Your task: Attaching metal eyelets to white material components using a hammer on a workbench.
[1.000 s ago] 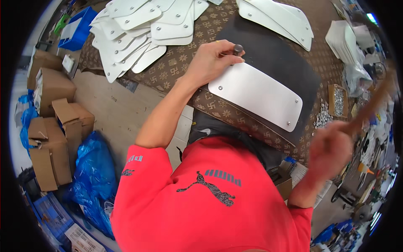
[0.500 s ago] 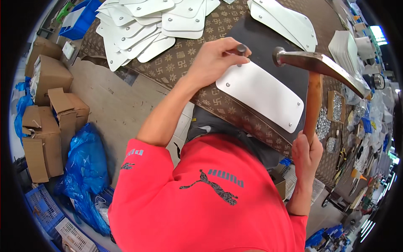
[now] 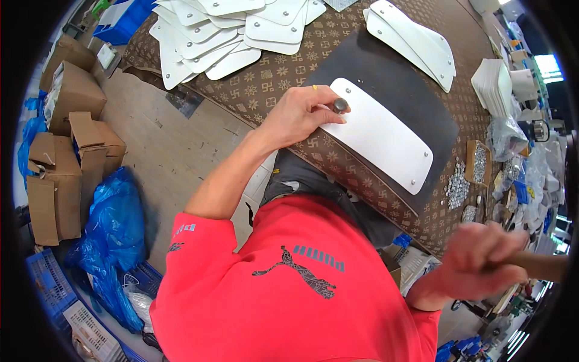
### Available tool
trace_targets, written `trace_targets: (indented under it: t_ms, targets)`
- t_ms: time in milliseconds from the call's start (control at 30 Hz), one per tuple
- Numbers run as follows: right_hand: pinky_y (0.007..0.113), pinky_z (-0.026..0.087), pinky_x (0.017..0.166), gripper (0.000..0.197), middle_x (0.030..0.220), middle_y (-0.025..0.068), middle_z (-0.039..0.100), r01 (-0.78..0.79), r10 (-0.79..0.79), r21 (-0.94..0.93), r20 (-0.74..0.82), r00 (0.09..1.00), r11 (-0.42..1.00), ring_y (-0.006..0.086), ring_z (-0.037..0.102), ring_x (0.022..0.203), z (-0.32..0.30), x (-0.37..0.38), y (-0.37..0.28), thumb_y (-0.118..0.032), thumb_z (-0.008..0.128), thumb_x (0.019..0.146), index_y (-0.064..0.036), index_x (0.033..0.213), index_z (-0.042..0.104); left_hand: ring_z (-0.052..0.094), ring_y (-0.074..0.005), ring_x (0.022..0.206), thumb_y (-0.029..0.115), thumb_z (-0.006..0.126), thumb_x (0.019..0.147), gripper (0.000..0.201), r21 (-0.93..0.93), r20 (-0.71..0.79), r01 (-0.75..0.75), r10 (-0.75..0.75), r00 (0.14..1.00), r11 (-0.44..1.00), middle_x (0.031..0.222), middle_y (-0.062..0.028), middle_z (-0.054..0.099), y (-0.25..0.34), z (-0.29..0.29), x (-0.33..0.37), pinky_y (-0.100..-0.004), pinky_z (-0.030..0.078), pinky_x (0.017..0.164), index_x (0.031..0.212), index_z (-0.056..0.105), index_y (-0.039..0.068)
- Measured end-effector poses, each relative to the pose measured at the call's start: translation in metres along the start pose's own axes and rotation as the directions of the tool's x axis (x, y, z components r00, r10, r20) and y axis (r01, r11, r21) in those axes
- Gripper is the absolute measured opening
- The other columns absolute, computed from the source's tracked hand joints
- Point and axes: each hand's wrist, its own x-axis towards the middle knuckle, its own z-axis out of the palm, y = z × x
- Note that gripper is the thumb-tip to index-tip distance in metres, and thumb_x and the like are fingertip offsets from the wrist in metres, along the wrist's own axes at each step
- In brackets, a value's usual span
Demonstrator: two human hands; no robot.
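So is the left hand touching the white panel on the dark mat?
Touching. The head view shows the left hand resting on the corner of the white panel, fingertips pinching a small dark punch upright on it.

I am looking down into a small workshop. The patterned worktop (image 3: pixel 265 78) carries stacks of identical white panels (image 3: pixel 217 30) and rivets (image 3: pixel 456 187), with cardboard boxes (image 3: pixel 66 151) and blue crates (image 3: pixel 45 289) on the floor.

One head-worn fisheye looks steeply down, close over the worktable (image 3: pixel 265 90).
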Motion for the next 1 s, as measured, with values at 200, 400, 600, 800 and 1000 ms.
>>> trace_targets:
  t_ms: [200, 400, 600, 800, 1000]
  targets:
    - [0.02, 0.03, 0.043, 0.026, 0.06, -0.0015, 0.043, -0.523, 0.672, -0.766, -0.166, 0.722, 0.373, 0.0045, 0.036, 0.049, -0.051, -0.034, 0.039, -0.03, 0.06, 0.1, -0.0052, 0.096, 0.053, 0.062, -0.0081, 0.083, -0.002, 0.07, 0.085, 0.016, 0.089, 0.029, -0.048, 0.046, 0.999, 0.995, 0.094, -0.0011, 0.066, -0.003, 0.007, -0.002, -0.0242, 0.05, 0.076, 0.101, 0.07, 0.0]
    - [0.022, 0.028, 0.04, 0.04, 0.06, -0.0019, 0.039, -0.279, 0.233, -0.339, -0.171, 0.957, 0.898, 0.0055, 0.035, 0.047, -0.086, -0.073, 0.007, -0.041, 0.064, 0.098, -0.0044, 0.091, 0.048, 0.063, -0.0105, 0.085, -0.004, 0.069, 0.085, 0.016, -0.147, 0.115, -0.054, 0.071, 0.991, 0.988, 0.093, -0.0018, 0.066, 0.03, 0.045, 0.044, -0.025, 0.05, 0.079, 0.101, 0.07, -0.001]
    - [0.021, 0.024, 0.038, 0.04, 0.062, -0.0021, 0.038, -0.295, 0.098, -0.407, -0.44, 0.893, 0.864, 0.0045, 0.032, 0.044, -0.101, -0.083, -0.009, -0.041, 0.06, 0.1, -0.0049, 0.091, 0.046, 0.063, -0.0125, 0.086, -0.004, 0.068, 0.086, 0.016, -0.234, 0.31, -0.081, 0.153, 0.938, 0.969, 0.094, -0.0027, 0.065, 0.037, 0.148, 0.098, -0.0261, 0.051, 0.081, 0.102, 0.07, -0.002]
    - [0.021, 0.023, 0.037, 0.028, 0.062, -0.0016, 0.038, -0.557, 0.156, -0.337, -0.737, 0.658, 0.759, 0.0042, 0.03, 0.042, -0.114, -0.099, -0.014, -0.03, 0.055, 0.104, -0.0042, 0.096, 0.048, 0.064, -0.013, 0.085, -0.002, 0.069, 0.088, 0.016, -0.223, 0.414, -0.045, 0.137, 0.9, 0.974, 0.095, -0.0028, 0.066, 0.019, 0.195, 0.12, -0.0264, 0.052, 0.08, 0.103, 0.07, -0.001]
    - [0.022, 0.022, 0.037, 0.025, 0.059, -0.0017, 0.036, -0.545, -0.149, -0.634, -0.715, 0.683, 0.548, 0.0059, 0.03, 0.041, -0.102, -0.05, -0.042, -0.022, 0.046, 0.105, -0.0016, 0.092, 0.05, 0.068, -0.0165, 0.081, 0.007, 0.074, 0.087, 0.017, -0.19, 0.386, -0.189, 0.25, 0.888, 0.963, 0.097, -0.0083, 0.07, 0.014, 0.202, 0.119, -0.0279, 0.055, 0.077, 0.103, 0.072, 0.002]
